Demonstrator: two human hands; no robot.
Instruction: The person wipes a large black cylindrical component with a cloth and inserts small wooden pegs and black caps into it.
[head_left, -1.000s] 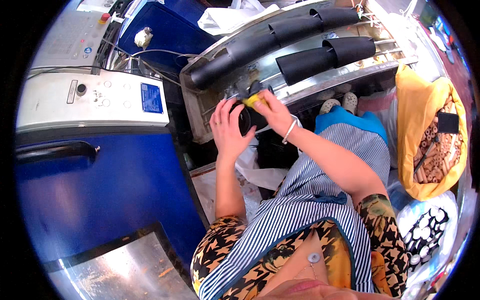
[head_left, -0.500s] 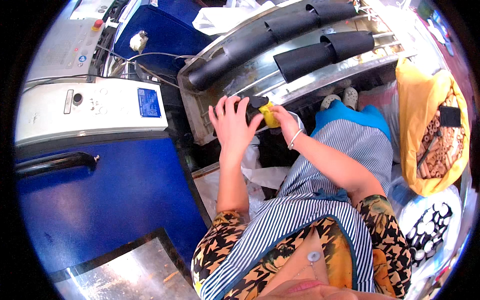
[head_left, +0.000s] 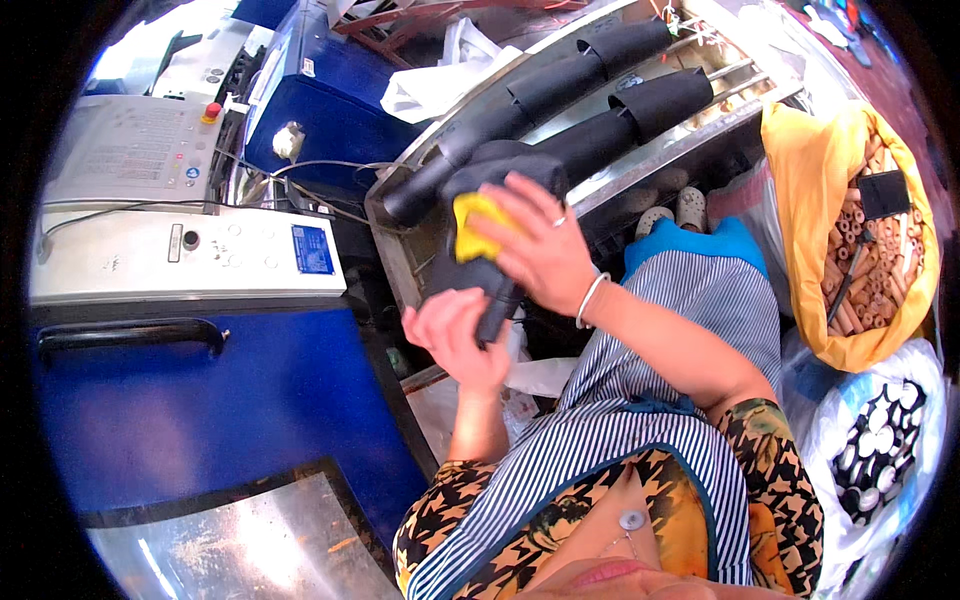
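Observation:
A blurred black piece (head_left: 496, 312), broad and rounded at the far end and narrow at the near end, is held over the near edge of a metal trough. My right hand (head_left: 548, 248) lies across it, fingers bent over a small yellow piece (head_left: 468, 222) against the black surface. Whether the two pieces are joined, I cannot tell. My left hand (head_left: 460, 335) is curled at the black piece's narrow end, its fingertips partly smeared by motion. Long black curved sleeves (head_left: 560, 85) lie in two rows behind.
The metal trough (head_left: 630, 178) surrounds the sleeves. At left stands a blue machine (head_left: 250, 400) with a white control panel (head_left: 130, 255) and black handle (head_left: 135, 338). On the right, a yellow bag (head_left: 800, 260) holds brown tubes; nearer, a clear bag (head_left: 925, 430) holds black-and-white round pieces.
My left hand has gone from spread to curled and dropped nearer. My right hand has moved up and left with the yellow piece. More of the black piece shows. The view has shifted slightly.

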